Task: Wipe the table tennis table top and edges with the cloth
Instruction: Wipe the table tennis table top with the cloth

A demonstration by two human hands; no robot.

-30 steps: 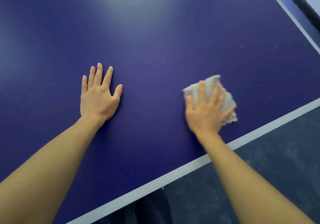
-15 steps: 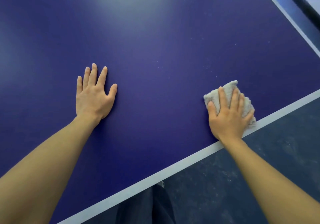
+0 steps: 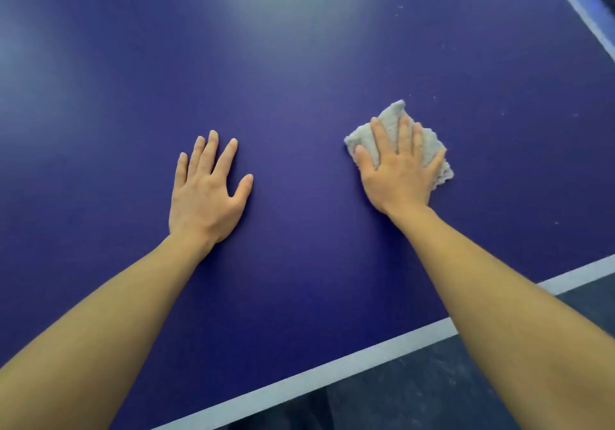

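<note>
The blue table tennis table top [image 3: 299, 63] fills most of the view. My right hand [image 3: 399, 173] presses a folded grey cloth [image 3: 389, 120] flat on the surface with straight, spread fingers, well in from the near edge. The cloth sticks out beyond my fingertips and to the right of my palm. My left hand [image 3: 206, 190] rests flat on the bare table top to the left, fingers straight and holding nothing.
A white border line [image 3: 332, 369] marks the table's near edge, with dark floor [image 3: 416, 396] beyond it at the lower right. Another white edge line [image 3: 579, 7] runs along the right side. Small pale specks [image 3: 502, 113] dot the surface right of the cloth.
My right hand has slid the cloth away from the near edge line, up and to the left across the table. My left hand stays flat in place.
</note>
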